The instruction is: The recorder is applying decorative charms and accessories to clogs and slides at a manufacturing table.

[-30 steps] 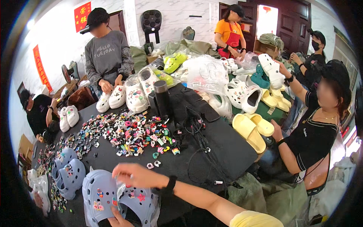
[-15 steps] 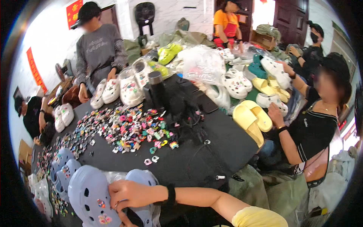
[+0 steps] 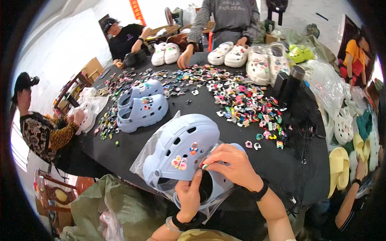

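A light blue clog [image 3: 183,138] is tilted up in front of me, with small charms [image 3: 179,162] fixed to its upper among the vent holes. My left hand [image 3: 189,197] grips the clog by its near edge, thumb pointing up. At the same edge, my right hand [image 3: 233,164] pinches a tiny charm [image 3: 205,166] with red, green and white on it, close to my left thumb. A second light blue clog [image 3: 226,185] lies under my hands, partly covered by them. Clear plastic wrap [image 3: 140,158] sticks out beneath the pair.
Loose colourful charms [image 3: 249,98] are spread across the black table [image 3: 193,105]. Another blue clog pair [image 3: 146,110] stands at left. A black bottle [image 3: 292,84] with cables is at right. White clogs [image 3: 235,56] and several people [image 3: 231,20] are around the table; yellow slides [image 3: 339,170] lie right.
My view has swung left. My left hand now shows, gripping the clog. My right hand has moved from the clog's opening to its edge, now pinching a small charm.
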`<state>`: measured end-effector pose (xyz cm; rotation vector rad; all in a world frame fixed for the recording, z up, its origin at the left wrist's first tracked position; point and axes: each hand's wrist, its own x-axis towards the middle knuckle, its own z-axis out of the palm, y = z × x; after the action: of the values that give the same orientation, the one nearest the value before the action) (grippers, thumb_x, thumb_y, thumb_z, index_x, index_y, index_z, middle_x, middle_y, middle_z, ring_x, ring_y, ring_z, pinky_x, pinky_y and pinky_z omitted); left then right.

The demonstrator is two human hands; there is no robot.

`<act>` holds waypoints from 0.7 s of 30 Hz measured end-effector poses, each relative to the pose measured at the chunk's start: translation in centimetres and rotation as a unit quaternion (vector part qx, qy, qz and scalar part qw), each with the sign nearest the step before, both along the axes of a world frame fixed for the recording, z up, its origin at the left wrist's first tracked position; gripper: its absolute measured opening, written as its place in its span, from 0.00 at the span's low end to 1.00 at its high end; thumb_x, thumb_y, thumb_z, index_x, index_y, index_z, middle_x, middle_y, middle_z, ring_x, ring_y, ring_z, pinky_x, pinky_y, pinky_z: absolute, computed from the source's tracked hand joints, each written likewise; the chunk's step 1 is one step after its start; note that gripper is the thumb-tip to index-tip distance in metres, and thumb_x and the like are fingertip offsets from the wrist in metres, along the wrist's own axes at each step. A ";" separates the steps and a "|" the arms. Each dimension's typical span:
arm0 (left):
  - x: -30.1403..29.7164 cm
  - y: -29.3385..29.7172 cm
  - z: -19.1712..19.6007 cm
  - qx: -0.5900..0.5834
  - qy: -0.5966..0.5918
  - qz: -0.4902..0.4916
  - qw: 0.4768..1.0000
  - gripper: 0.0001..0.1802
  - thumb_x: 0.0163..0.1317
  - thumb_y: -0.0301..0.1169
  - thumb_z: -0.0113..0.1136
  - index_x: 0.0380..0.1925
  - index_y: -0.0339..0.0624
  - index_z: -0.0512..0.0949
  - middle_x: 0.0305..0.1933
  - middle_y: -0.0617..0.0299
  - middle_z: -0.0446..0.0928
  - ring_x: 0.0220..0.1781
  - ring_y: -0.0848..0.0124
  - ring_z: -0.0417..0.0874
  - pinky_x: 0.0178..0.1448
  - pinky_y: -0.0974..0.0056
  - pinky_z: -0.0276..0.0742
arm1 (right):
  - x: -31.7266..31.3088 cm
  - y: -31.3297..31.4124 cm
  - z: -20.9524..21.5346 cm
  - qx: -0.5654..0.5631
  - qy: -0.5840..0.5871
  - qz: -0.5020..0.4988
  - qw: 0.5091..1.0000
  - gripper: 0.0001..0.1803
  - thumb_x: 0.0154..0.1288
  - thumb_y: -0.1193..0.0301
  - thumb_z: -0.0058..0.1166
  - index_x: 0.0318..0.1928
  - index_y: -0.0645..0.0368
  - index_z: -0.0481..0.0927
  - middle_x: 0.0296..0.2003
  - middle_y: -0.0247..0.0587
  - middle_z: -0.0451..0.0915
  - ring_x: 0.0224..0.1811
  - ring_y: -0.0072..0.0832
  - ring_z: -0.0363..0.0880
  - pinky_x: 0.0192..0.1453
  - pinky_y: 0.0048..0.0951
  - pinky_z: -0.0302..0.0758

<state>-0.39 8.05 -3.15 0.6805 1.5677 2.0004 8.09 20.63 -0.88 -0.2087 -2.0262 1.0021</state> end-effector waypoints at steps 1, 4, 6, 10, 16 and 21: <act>0.1 0.0 0.0 0.001 0.000 0.008 1.000 0.11 0.60 0.25 0.54 0.39 0.28 0.75 0.38 0.64 0.76 0.39 0.80 0.71 0.45 0.75 0.66 | 0.0 -0.2 0.1 0.001 0.000 0.008 1.000 0.06 0.48 0.72 0.60 0.30 0.55 0.80 0.25 0.35 0.75 0.28 0.29 0.75 0.33 0.27 0.68; -0.1 -0.4 -0.8 -0.011 0.005 -0.004 1.000 0.09 0.59 0.25 0.55 0.36 0.29 0.76 0.36 0.64 0.78 0.38 0.80 0.73 0.43 0.74 0.67 | -0.1 -0.7 0.0 -0.026 -0.019 -0.006 0.999 0.07 0.46 0.71 0.61 0.30 0.53 0.82 0.22 0.33 0.72 0.26 0.29 0.72 0.30 0.27 0.66; 0.1 -0.6 -0.4 -0.030 0.045 -0.009 0.999 0.09 0.59 0.25 0.55 0.36 0.30 0.77 0.36 0.63 0.78 0.37 0.79 0.73 0.43 0.73 0.68 | 0.0 -0.7 0.0 -0.028 -0.023 -0.002 0.999 0.08 0.46 0.71 0.61 0.30 0.53 0.82 0.22 0.34 0.72 0.26 0.29 0.72 0.30 0.27 0.66; 0.6 -0.8 -0.2 -0.053 0.165 -0.012 0.985 0.09 0.56 0.23 0.57 0.38 0.31 0.77 0.34 0.60 0.79 0.36 0.76 0.75 0.43 0.69 0.69 | 0.2 -0.3 -0.1 -0.016 -0.013 0.006 1.000 0.08 0.45 0.71 0.62 0.30 0.53 0.82 0.22 0.34 0.71 0.25 0.29 0.71 0.29 0.27 0.65; 0.3 -0.7 -1.1 -0.024 0.227 -0.013 0.974 0.09 0.55 0.22 0.58 0.37 0.31 0.77 0.32 0.59 0.79 0.34 0.73 0.76 0.42 0.68 0.70 | 0.3 -0.4 0.1 0.020 -0.029 -0.042 0.998 0.12 0.44 0.68 0.63 0.32 0.51 0.76 0.22 0.31 0.70 0.26 0.28 0.69 0.33 0.28 0.62; 0.2 -1.0 -0.7 -0.043 0.187 -0.021 0.981 0.08 0.54 0.22 0.58 0.35 0.32 0.77 0.30 0.59 0.79 0.32 0.74 0.75 0.40 0.69 0.70 | 0.3 -0.6 0.4 0.130 -0.034 -0.090 0.987 0.13 0.45 0.66 0.63 0.33 0.50 0.74 0.24 0.29 0.71 0.27 0.28 0.69 0.35 0.29 0.60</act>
<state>-0.20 7.07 -3.88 1.0935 1.8201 1.8358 8.39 20.06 -0.46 -0.2830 -2.1332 0.6186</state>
